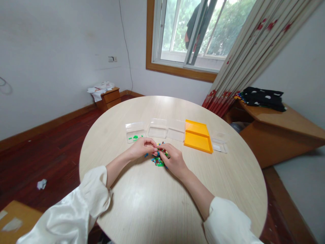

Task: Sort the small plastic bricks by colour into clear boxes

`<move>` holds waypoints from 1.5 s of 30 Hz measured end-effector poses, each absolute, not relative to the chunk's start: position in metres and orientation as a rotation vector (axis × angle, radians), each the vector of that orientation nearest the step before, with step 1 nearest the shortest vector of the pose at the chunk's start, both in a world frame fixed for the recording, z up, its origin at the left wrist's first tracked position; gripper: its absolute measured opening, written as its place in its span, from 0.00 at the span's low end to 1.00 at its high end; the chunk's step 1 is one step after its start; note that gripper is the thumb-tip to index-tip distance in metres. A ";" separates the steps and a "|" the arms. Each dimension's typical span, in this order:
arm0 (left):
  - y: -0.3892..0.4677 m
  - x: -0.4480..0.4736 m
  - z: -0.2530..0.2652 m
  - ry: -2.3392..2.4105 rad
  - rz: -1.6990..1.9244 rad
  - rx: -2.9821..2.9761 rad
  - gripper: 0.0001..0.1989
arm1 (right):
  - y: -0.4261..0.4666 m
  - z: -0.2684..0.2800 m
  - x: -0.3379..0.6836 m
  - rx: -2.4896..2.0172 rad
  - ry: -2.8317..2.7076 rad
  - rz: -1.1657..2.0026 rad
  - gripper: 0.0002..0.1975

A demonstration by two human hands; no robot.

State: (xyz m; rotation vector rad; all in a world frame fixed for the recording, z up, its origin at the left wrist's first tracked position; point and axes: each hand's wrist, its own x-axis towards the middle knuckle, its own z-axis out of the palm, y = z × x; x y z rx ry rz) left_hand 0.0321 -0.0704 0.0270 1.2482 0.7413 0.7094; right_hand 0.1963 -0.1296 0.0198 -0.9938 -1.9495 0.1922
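A small heap of building bricks (159, 164) in green, blue, red, yellow and brown lies on the round table (162, 203). Above it, the fingertips of both my hands come together. My left hand (142, 147) is closed in a pinch at the heap's upper left; whatever is between thumb and finger is too small to name. From the other side, my right hand (175, 159) reaches in with bent fingers, thumb and forefinger near the left fingertips. What it grips is hidden. Just past my left hand, a clear box (128, 139) with its lid raised contains several green bricks (135, 137).
In an arc behind the heap stand a clear open box (157, 133), another clear box (175, 135), an orange open case (198, 140) and a small clear case (219, 146) at the right. A wooden cabinet (281, 125) with dark cloth stands beyond the table's right edge.
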 end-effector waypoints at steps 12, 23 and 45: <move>-0.040 0.003 0.033 1.124 1.213 1.486 0.06 | -0.120 0.014 0.215 -1.150 -1.945 0.135 0.10; -0.030 -0.016 0.020 1.614 1.076 2.208 0.05 | -0.119 0.003 0.215 -1.347 -2.068 0.212 0.07; -0.040 -0.004 0.023 1.373 1.117 2.243 0.06 | -0.116 0.002 0.214 -1.396 -1.970 0.169 0.06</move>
